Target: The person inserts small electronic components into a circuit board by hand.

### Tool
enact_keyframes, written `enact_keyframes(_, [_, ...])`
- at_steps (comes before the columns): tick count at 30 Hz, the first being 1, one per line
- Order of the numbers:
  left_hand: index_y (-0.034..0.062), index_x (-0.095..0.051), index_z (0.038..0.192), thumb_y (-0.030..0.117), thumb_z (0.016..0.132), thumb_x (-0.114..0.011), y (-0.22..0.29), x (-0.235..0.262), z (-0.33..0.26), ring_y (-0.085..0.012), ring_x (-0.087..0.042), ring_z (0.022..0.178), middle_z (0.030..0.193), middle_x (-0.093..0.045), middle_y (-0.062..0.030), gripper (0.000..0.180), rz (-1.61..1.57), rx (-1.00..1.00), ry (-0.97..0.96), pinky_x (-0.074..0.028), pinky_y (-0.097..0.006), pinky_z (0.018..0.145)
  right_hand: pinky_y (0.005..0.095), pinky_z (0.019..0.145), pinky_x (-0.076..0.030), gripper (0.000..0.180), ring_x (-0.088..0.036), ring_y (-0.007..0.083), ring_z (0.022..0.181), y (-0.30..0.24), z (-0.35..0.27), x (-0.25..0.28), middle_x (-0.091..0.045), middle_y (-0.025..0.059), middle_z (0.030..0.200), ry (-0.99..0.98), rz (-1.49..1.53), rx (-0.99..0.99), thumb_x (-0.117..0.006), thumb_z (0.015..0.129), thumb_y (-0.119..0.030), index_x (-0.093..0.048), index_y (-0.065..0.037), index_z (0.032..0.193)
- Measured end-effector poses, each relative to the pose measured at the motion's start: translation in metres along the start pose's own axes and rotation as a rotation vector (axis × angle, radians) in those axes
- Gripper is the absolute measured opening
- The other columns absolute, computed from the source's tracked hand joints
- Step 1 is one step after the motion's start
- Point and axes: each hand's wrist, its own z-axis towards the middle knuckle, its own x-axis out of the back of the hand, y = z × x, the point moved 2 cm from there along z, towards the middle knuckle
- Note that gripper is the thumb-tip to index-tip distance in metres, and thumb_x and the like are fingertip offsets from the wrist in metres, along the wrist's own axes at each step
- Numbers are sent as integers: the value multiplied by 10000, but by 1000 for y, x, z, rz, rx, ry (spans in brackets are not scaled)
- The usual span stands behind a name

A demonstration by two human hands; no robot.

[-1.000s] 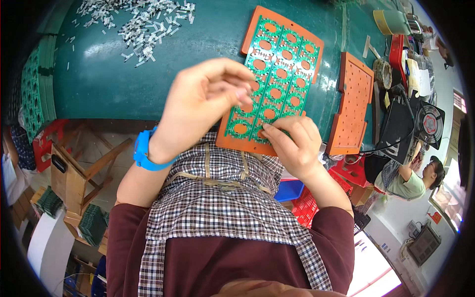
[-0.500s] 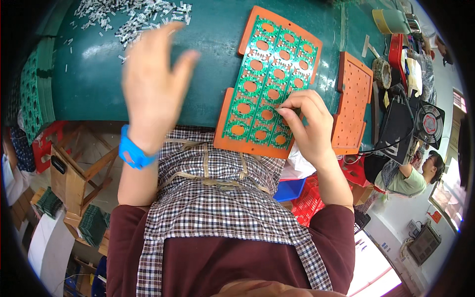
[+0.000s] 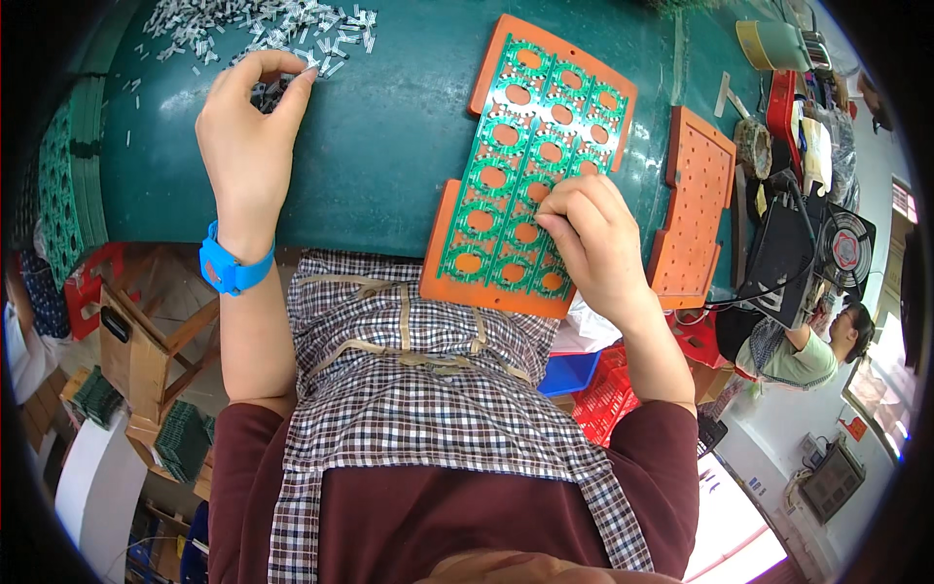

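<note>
One green worktable [image 3: 370, 185] spreads beneath the circuit-board panel [image 3: 516, 180], three columns of ringed openings on an orange tray [image 3: 467, 292]; a second orange tray [image 3: 693, 195] lies right of the panel. Your right hand [image 3: 595, 243] hides some right-column rings; your left hand [image 3: 243, 146], left of the panel, partly covers the heap of small pieces [image 3: 292, 21]. Thumbs and forefingers nearly meet; whether either pinches anything, I cannot tell.
</note>
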Motion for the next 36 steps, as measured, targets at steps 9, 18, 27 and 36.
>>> enact_keyframes(9, [-51, -643, 1024, -39, 844, -628, 43, -23, -33, -150, -677, 840, 887, -679, -95, 181, -1041, 351, -492, -538, -235, 768, 318, 595, -478, 283, -604, 205, 721, -6, -12, -4, -621, 41, 837, 166, -246, 258, -774, 655, -109, -646, -62, 903])
enact_keyframes(18, [-55, -603, 1142, -62, 839, -632, 84, -36, -57, -159, -673, 857, 936, -674, -113, 304, -1191, 447, -713, -558, -253, 766, 265, 626, -525, 329, -638, 177, 749, -16, 16, -1, -647, 70, 903, 215, 209, -25, -801, 683, -64, -661, -36, 979])
enact_keyframes(27, [-37, -621, 1139, -72, 847, -605, 87, -34, -56, -127, -656, 836, 935, -667, -93, 295, -1004, 359, -720, -544, -228, 752, 261, 667, -512, 124, -632, 145, 785, -13, 24, 3, -623, 64, 877, 171, 375, -178, -686, 814, -16, -644, -8, 930])
enact_keyframes(36, [-43, -649, 1095, 41, 892, -614, 38, -31, -30, -149, -664, 834, 927, -660, -86, 223, -914, 373, -489, -508, -243, 757, 279, 679, -508, 126, -635, 162, 753, 15, 17, 16, -633, 74, 834, -19, 276, -480, -671, 825, -26, -627, 9, 938])
